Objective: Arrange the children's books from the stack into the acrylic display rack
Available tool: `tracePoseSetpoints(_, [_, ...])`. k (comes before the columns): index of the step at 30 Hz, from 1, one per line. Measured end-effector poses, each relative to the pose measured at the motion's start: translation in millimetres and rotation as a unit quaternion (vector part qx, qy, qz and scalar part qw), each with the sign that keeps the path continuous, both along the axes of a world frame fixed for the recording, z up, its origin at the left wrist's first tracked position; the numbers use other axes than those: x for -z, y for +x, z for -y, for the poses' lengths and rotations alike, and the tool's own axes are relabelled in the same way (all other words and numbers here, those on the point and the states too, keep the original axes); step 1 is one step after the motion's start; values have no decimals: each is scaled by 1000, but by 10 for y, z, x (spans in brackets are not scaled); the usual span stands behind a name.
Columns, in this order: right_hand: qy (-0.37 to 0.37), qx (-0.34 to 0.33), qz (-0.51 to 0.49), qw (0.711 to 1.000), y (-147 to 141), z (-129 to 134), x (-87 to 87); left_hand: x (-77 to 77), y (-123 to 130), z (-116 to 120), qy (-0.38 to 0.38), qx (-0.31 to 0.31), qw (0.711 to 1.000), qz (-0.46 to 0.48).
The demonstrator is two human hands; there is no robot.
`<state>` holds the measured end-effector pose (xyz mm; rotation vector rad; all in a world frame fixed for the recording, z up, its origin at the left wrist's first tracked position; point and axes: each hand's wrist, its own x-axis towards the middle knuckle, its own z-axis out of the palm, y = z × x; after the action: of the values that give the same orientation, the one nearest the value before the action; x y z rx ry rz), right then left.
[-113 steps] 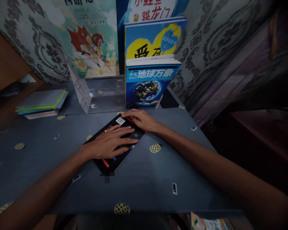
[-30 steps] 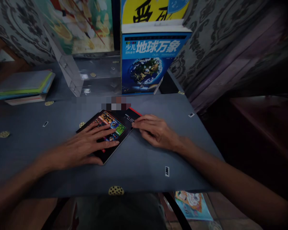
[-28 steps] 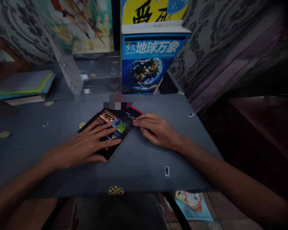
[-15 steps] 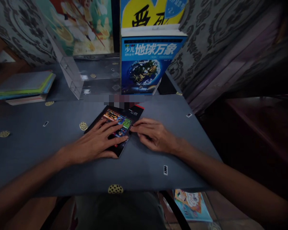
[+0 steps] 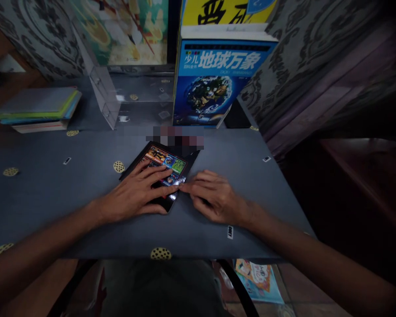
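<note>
A thin black book (image 5: 161,152) with small colourful pictures on its cover lies slantwise on the desk. My left hand (image 5: 140,187) rests flat across it, fingers spread, covering much of the cover. At the book's right edge my right hand (image 5: 214,196) is closed, its thumb and forefinger pinched at the edge and the other fingers curled. A bright glint shows on the cover beside those fingertips. The book's far end is blurred by a pixelated patch.
Behind stands a blue book with a globe (image 5: 207,94), before a yellow one (image 5: 227,13). A clear acrylic stand (image 5: 100,88) is at the back left, near a stack of books (image 5: 39,105). The desk's (image 5: 251,176) right edge slopes away. A colourful packet (image 5: 260,281) lies below.
My right hand has slid a little down the book's right edge, toward me. My left hand stays flat on the cover. The view has shifted slightly.
</note>
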<state>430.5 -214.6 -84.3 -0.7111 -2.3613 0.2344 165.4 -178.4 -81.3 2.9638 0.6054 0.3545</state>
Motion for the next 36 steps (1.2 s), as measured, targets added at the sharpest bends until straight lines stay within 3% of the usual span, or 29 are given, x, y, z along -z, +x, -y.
tracePoseSetpoints(10, [-36, 18, -37, 998, 16, -45, 33, -57, 231, 367, 86, -113, 989, -29])
tracePoseSetpoints(19, [-83, 11, -35, 996, 50, -206, 58, -52, 356, 161, 118, -149, 982, -18])
tracePoseSetpoints(28, [-92, 15, -38, 995, 66, -194, 63, -67, 333, 158, 154, -81, 984, 38])
tracePoseSetpoints(36, [-82, 0, -31, 996, 71, -158, 26, -94, 172, 166, 96, -13, 994, 54])
